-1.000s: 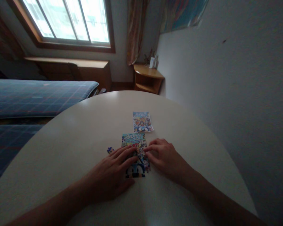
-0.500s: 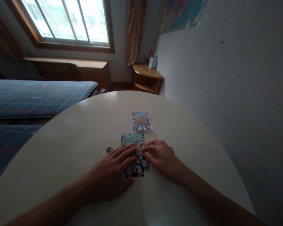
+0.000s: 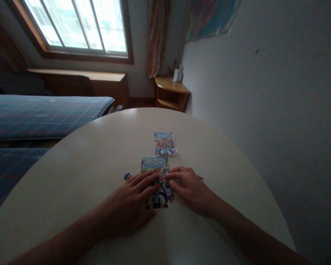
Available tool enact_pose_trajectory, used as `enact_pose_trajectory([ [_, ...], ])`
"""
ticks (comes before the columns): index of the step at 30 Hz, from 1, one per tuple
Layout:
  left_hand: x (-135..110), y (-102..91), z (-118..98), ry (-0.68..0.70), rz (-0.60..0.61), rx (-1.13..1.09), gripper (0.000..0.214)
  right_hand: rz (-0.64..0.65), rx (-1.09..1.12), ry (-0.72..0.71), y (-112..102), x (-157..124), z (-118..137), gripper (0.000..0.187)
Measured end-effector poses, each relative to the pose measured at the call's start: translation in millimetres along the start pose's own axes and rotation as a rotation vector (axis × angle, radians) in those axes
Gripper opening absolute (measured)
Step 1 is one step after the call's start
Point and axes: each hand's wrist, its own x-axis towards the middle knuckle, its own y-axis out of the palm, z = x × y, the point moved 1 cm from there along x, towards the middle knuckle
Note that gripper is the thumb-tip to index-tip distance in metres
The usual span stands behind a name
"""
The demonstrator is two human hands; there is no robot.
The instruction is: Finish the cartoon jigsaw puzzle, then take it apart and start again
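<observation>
Left hand (image 3: 135,191) spread flat, unclenched, over a colourful puzzle (image 3: 155,165) at lower centre of the frame, right hand (image 3: 189,188) curled at its right edge, any pinch too small to tell, printed sheet (image 3: 165,143) above, pale counter (image 3: 105,154) beneath.

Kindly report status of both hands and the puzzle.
Left hand flat, partly covering puzzle. Right hand at puzzle's right edge. Small blue piece beside left hand.

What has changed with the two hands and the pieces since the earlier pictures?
The right hand has shifted slightly left and nearer, so a small blue piece now shows past it. No grasp or release is visible. The left hand stays on the puzzle; the sheet stays beyond it.
</observation>
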Motion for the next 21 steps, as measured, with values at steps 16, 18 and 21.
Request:
enact_pose_trajectory([
  [16, -1, 0.8, 0, 0.013, -0.025, -0.007, 0.061, -0.009, -0.124, -0.157, -3, -11, 2, 0.029],
  [18, -1, 1.0, 0, 0.014, -0.030, -0.008, 0.062, -0.014, -0.169, -0.160, -5, -15, 5, 0.031],
  [21, -1, 0.3, 0, 0.018, -0.025, -0.006, 0.061, -0.050, -0.150, -0.147, -7, -17, 9, 0.031],
])
